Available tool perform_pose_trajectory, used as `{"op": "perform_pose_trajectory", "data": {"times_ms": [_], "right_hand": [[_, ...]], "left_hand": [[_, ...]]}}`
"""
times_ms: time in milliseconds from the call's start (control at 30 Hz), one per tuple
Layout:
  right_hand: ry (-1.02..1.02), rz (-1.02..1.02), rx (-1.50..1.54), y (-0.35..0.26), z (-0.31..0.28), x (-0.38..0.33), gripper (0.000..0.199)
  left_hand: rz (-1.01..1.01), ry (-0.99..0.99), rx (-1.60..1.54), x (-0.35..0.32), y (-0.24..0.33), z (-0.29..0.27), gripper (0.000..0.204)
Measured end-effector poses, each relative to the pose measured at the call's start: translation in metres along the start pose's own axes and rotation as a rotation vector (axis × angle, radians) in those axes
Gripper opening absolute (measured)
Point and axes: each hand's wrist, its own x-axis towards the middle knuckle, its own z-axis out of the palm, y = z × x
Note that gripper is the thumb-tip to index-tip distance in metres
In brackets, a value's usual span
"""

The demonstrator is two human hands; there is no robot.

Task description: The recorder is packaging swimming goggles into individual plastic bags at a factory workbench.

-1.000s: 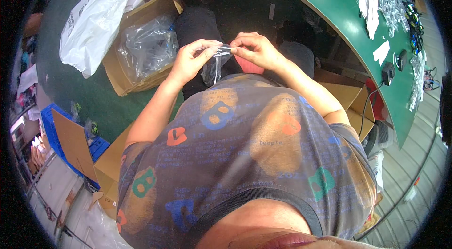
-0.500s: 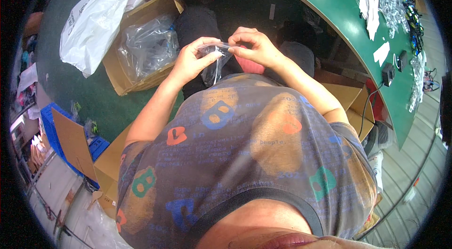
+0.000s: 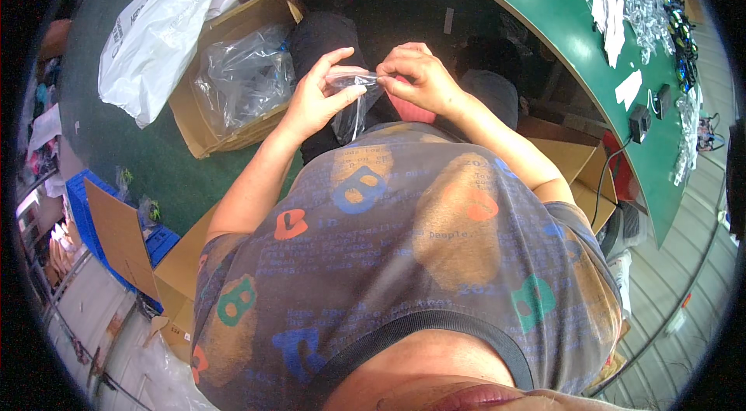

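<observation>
A small clear plastic bag (image 3: 351, 104) hangs between my two hands above my lap. My left hand (image 3: 317, 94) pinches the bag's top edge from the left, thumb and fingers closed on it. My right hand (image 3: 414, 77) grips the same top edge from the right. What is inside the bag cannot be made out. Below the hands lies my patterned grey shirt (image 3: 404, 256), and dark trousers (image 3: 326, 34) show above them.
An open cardboard box (image 3: 225, 135) lined with clear plastic stands on the green floor at my left, a white plastic bag (image 3: 155, 42) beside it. A curved green table (image 3: 559, 30) at the right carries several clear bags, paper slips and small dark parts. More cardboard boxes (image 3: 575, 170) sit under it.
Both hands have shifted slightly along the bag's top edge and the bag has swung a little. Nothing else has moved.
</observation>
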Motion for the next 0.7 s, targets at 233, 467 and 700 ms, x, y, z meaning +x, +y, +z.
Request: {"op": "perform_pose_trajectory", "data": {"times_ms": [233,467,700], "right_hand": [[-0.011,0.058,0.113,0.004,0.007,-0.002,0.011],[0.032,0.042,0.092,0.002,0.013,0.003,0.012],[0.042,0.072,0.239,-0.002,0.017,0.010,0.011]], "left_hand": [[-0.005,-0.003,0.001,0.002,-0.002,0.000,0.067],[-0.017,0.001,-0.004,0.002,0.000,0.003,0.069],[-0.011,0.009,0.006,0.002,-0.002,0.004,0.071]]}}
